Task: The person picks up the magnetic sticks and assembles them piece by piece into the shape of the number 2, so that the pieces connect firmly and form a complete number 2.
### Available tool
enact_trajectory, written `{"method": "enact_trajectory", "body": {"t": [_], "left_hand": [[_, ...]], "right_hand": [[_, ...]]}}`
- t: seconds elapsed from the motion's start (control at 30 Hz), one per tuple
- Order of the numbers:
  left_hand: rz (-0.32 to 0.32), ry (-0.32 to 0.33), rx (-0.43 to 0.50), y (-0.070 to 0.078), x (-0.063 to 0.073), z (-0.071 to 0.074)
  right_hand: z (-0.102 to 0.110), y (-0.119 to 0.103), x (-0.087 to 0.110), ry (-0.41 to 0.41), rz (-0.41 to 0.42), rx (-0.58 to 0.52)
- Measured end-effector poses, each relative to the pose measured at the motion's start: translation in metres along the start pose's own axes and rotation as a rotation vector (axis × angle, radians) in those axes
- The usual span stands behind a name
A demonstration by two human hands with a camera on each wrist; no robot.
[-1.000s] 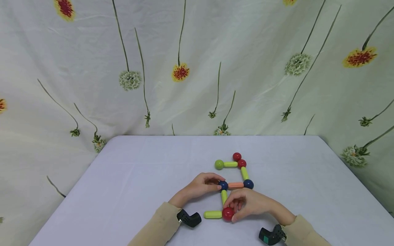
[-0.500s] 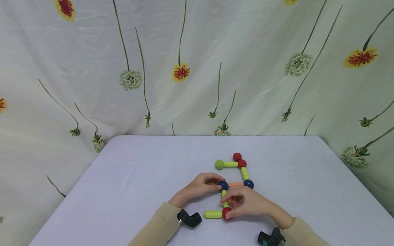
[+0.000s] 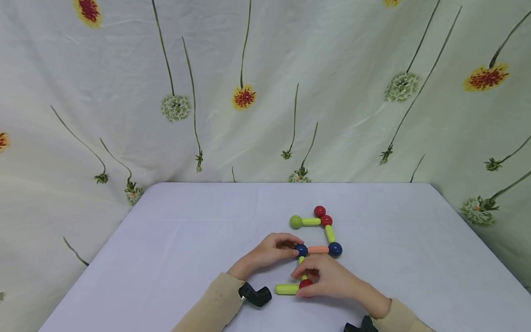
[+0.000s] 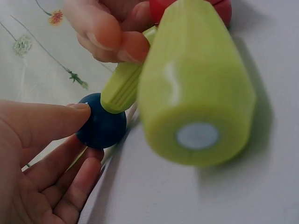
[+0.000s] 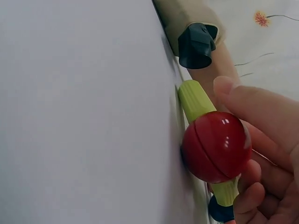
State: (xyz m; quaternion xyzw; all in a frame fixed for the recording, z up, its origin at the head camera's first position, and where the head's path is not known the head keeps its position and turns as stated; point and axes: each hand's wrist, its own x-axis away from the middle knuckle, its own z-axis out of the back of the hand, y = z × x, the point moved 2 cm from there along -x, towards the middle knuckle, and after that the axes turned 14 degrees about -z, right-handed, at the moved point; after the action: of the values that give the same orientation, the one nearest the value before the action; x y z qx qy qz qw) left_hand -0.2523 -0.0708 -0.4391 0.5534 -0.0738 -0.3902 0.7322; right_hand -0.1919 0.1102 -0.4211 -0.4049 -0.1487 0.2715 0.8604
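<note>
My left hand pinches a blue magnetic ball between thumb and fingers. A lime magnetic rod leads from that ball to a red ball nearer me. From the red ball another lime rod points left, its pale magnet end facing the left wrist camera. Over the red ball and the first rod hovers my right hand, fingers loosely bent. Its thumb tip stands off the ball in the right wrist view, beside the left-pointing rod.
An orange rod joins the held ball to another blue ball. Beyond it, a lime rod reaches a red ball, with a second red ball behind and a green ball leftward. A flowered cloth hangs behind the table.
My right hand has loosened from the red ball and slid left over it, thumb moving toward the left-pointing rod. My left hand stays on the blue ball.
</note>
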Motion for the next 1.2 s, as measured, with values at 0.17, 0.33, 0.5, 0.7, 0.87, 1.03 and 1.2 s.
{"method": "enact_trajectory", "body": {"t": [0.17, 0.33, 0.5, 0.7, 0.87, 1.03, 1.2], "left_hand": [[0.015, 0.001, -0.012, 0.001, 0.000, 0.000], [0.017, 0.003, -0.012, 0.001, 0.000, 0.000], [0.012, 0.003, -0.010, 0.000, 0.000, 0.000], [0.008, 0.005, -0.003, 0.000, 0.000, 0.000], [-0.001, -0.001, -0.001, -0.001, 0.000, 0.000], [-0.003, 0.000, 0.002, -0.001, 0.001, 0.000], [-0.001, -0.001, 0.007, 0.000, 0.000, 0.000]], "right_hand": [[-0.005, -0.003, 0.001, 0.004, -0.044, 0.074], [-0.008, -0.007, 0.001, 0.005, -0.061, 0.129], [-0.011, -0.010, 0.000, -0.002, -0.082, 0.193], [-0.014, -0.011, 0.000, 0.022, -0.027, 0.242], [-0.018, -0.009, 0.000, 0.047, 0.070, 0.307], [-0.019, -0.008, 0.000, 0.054, 0.130, 0.306], [-0.019, -0.008, 0.000, 0.061, 0.174, 0.299]]}}
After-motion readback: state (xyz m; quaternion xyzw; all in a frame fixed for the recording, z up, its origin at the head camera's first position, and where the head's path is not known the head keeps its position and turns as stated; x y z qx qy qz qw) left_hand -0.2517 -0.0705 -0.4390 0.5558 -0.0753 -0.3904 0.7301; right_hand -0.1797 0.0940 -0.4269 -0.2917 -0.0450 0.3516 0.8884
